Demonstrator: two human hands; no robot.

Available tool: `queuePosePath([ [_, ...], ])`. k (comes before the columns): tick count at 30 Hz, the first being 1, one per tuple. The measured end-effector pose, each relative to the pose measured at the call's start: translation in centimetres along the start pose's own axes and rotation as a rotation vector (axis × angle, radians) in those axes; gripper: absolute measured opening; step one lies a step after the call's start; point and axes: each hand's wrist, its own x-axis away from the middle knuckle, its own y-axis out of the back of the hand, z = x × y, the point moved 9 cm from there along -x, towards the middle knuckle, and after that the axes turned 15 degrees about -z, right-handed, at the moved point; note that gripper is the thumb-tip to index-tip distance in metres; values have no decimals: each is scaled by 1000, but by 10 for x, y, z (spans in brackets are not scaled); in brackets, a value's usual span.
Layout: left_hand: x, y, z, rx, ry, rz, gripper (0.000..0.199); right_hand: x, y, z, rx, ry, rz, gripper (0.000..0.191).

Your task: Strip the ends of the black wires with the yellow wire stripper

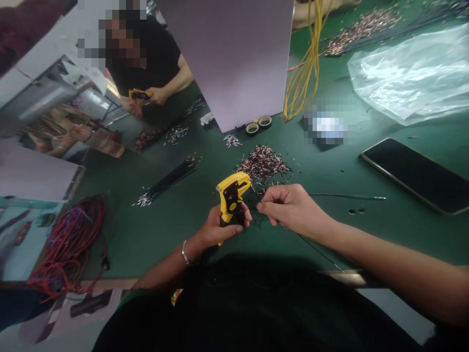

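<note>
My left hand is wrapped round the black grip of a yellow and black wire stripper, whose jaws point up and to the right. Just right of the tool, my right hand pinches a thin black wire, which trails down towards the table edge. Beyond both hands lies a heap of short copper and black wire scraps. Another thin wire lies to the right of my right hand. A bundle of black wires rests to the left of the stripper.
A black phone and a clear plastic bag lie at the right. Yellow cables hang beside a pale panel. Tape rolls lie below it. Red cables are piled left. A person across holds another stripper.
</note>
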Motion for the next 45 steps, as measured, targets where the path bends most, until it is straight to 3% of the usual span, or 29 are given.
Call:
queuePosePath([
  [16,-1,11,3,-271,-88,-89,21,2,-6,-3,-12,-66,22,23],
  [24,-2,23,11,-349,-44,-219,28,3,-7,-5,-14,-74,39,23],
  [30,-1,26,21,-181,88,-281,31,2,-9,-4,-52,-68,62,15],
  [37,-8,14,16,203,146,-135,28,-14,9,0,-110,-19,35,10],
  [45,-6,3,12,352,243,56,40,-31,27,3,-98,96,6,18],
])
